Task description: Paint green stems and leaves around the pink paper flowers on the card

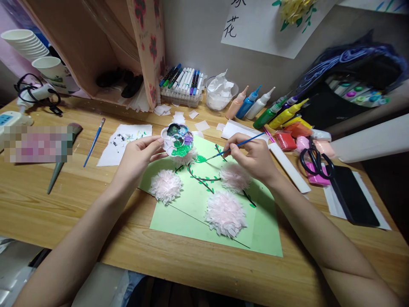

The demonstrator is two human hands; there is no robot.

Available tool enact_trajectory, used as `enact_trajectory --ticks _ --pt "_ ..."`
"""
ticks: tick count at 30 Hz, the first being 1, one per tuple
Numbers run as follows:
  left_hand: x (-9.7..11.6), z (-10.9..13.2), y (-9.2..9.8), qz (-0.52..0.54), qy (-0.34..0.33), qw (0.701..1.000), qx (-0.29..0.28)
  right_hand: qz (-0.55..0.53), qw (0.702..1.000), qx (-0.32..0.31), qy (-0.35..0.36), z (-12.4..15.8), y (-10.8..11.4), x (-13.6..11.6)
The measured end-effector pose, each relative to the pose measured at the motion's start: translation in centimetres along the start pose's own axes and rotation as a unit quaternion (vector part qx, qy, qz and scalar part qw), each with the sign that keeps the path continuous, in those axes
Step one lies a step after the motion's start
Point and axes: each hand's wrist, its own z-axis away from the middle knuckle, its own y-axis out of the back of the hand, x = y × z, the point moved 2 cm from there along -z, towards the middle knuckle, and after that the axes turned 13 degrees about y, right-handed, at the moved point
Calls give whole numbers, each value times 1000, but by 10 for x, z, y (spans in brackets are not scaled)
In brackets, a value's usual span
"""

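My left hand (142,152) is closed on the rim of a small flower-shaped paint palette (178,140), which holds green, purple and dark paint. In my right hand (251,154) is a thin blue paintbrush (238,147), its tip by a green painted leaf (200,159) on light green paper (179,218). Pale pink crinkled paper flowers, such as the front one (226,214), sit on the paper. Dark painted stems (204,179) with small green leaves run between them. One flower lies partly hidden behind the palette.
Paint bottles (252,102) and a marker box (183,85) line the back. At the right lie black scissors (316,164) and a black phone (353,194). Another blue brush (95,142) and a paint-stained tissue (123,143) are at the left.
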Motion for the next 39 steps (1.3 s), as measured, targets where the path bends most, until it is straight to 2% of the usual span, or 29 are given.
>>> enact_trajectory --ticks 12,26,32,39 --pt "0 -1 1 -40 -4 999 25 -6 1000 -22 -13 1 -4 2" --pt "1 1 -1 -29 -1 999 27 11 1000 -12 -17 -2 4 1" --pt "2 2 -1 -31 -1 999 22 1 1000 20 0 -2 6 -1" --pt "1 1 0 -47 -1 998 33 25 1000 -11 -3 -1 3 -3"
